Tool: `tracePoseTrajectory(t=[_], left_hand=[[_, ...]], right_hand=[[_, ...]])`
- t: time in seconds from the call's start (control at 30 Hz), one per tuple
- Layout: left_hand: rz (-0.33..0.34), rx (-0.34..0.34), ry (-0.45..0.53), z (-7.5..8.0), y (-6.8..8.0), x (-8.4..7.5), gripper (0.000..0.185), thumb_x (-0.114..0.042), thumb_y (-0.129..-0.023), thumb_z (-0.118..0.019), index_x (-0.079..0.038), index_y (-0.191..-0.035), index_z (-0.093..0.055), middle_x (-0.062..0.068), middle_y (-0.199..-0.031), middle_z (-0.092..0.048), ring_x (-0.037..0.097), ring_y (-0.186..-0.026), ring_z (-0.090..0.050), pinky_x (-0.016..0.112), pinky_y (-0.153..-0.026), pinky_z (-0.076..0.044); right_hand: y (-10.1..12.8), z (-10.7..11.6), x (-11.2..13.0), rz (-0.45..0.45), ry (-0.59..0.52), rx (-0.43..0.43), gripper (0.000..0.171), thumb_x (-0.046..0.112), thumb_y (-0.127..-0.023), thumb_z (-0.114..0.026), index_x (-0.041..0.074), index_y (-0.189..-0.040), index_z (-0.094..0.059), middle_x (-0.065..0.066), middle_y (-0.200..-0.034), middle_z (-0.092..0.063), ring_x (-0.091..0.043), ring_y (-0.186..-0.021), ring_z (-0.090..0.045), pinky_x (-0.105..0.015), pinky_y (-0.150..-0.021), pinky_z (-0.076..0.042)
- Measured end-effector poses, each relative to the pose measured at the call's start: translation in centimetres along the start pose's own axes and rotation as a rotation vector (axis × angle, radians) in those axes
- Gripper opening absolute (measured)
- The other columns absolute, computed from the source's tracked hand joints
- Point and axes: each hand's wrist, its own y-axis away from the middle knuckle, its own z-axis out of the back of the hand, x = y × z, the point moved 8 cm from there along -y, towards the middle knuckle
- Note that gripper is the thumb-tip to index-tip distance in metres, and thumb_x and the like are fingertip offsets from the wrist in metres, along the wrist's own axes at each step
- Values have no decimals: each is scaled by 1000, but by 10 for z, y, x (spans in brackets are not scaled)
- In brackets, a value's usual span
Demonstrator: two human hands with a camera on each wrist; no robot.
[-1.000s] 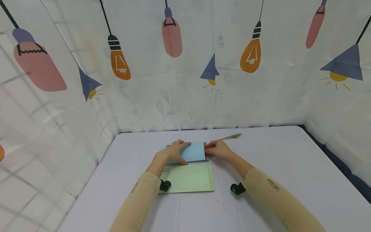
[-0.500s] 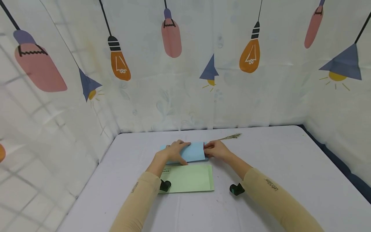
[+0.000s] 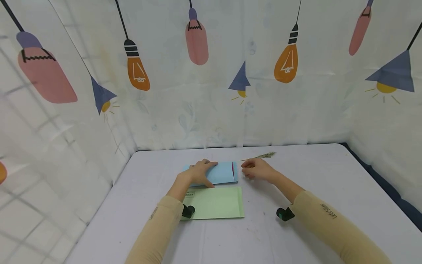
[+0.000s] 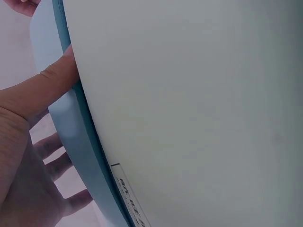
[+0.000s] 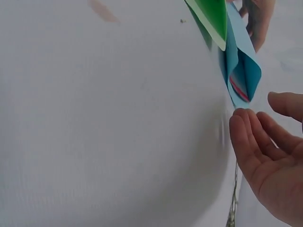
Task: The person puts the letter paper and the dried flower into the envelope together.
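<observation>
My left hand [image 3: 197, 173] spans the blue envelope [image 3: 224, 173], thumb at its near edge and fingers at the far edge. In the right wrist view the envelope [image 5: 244, 38] bows up and its mouth gapes. Inside that mouth shows a red edge [image 5: 239, 88] of something mostly hidden. Just right of the mouth is my right hand [image 3: 258, 170], holding nothing, its fingers loosely bent. Nearer to me lies a pale green envelope [image 3: 214, 203] with a small printed box at its left end; its long edge runs close along the blue one.
A dried grass sprig [image 3: 266, 155] lies behind my right hand, towards the far edge of the white-covered table [image 3: 313, 176]. A white curtain [image 3: 211, 110] printed with lamps hangs behind the table. Small dark cameras sit at both wrists.
My right hand has come out of the envelope's mouth and drawn off to the right, empty. The red edge now sits slightly inside the mouth. The left hand keeps its place.
</observation>
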Motion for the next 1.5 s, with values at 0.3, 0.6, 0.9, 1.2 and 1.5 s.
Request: tracePoseTrajectory(t=[0.3,0.6,0.9,1.2,1.5], left_hand=[[3,-6,1,0,-1,2,99,-45,-81,-88,-28,-162,-33,9,-160,-33,31,-146,-33,61,-110,-32],[4,2,6,-3,0,2,99,-45,-82,-87,-27,-162,-33,9,-160,-33,32,-146,-32,63,-110,-32],[-5,-2,-1,-2,0,0,99,-45,-82,-87,-27,-163,-33,10,-160,-33,32,-146,-32,61,-111,-31],[-1,2,-3,0,0,-1,99,-46,-82,-87,-27,-162,-33,9,-160,-34,32,-146,-33,61,-111,-31],[14,9,7,0,1,3,99,-47,-82,-87,-30,-162,-33,7,-161,-32,34,-145,-32,63,-108,-33]], right_hand=[[14,29,-1,16,51,30,36,13,-101,-64,-11,-127,-61,-21,-113,-68,-31,-97,-69,-39,-80,-59],[21,50,-16,7,79,19,36,13,-102,-63,-12,-128,-62,-21,-118,-68,-31,-100,-67,-40,-80,-58],[24,79,-30,-28,93,-99,38,13,-103,-62,-13,-131,-59,-24,-118,-66,-32,-98,-65,-38,-81,-58],[16,105,-39,-50,219,-275,37,13,-104,-58,-9,-134,-56,-29,-129,-57,-34,-99,-65,-40,-80,-55],[-4,103,-38,8,461,-239,49,9,-100,-54,-17,-140,-47,-41,-140,-43,-56,-133,-38,-63,-108,-34]])
